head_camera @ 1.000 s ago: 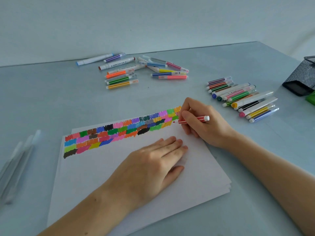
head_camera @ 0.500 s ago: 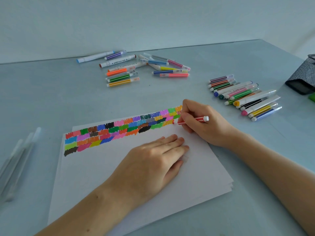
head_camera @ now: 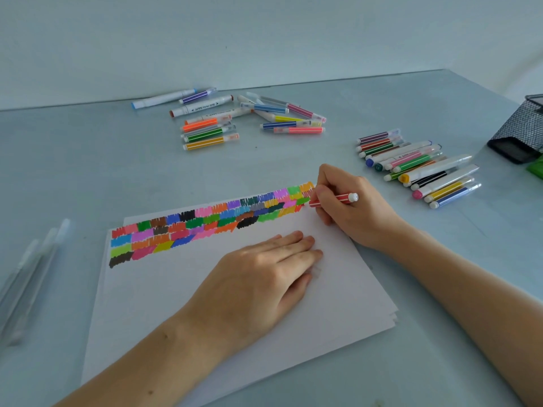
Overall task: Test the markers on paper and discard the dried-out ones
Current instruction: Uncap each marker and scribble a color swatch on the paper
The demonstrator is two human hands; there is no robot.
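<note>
**Count of things on the desk**

Two hands. One red marker held. About twelve markers in the far group; about thirteen in the right group. One paper stack, three clear pens at left, one mesh holder.

**Arrangement of items on the table**

Paper stack at the near middle of the table, turned at an angle. Band of test strokes along the far edge of the sheet. Left hand flat on the sheet; right hand at its far right corner, gripping a marker. Loose group of markers near the far edge. Second group of markers toward the right edge. Mesh holder at the right edge. Pens by the left edge.
</note>
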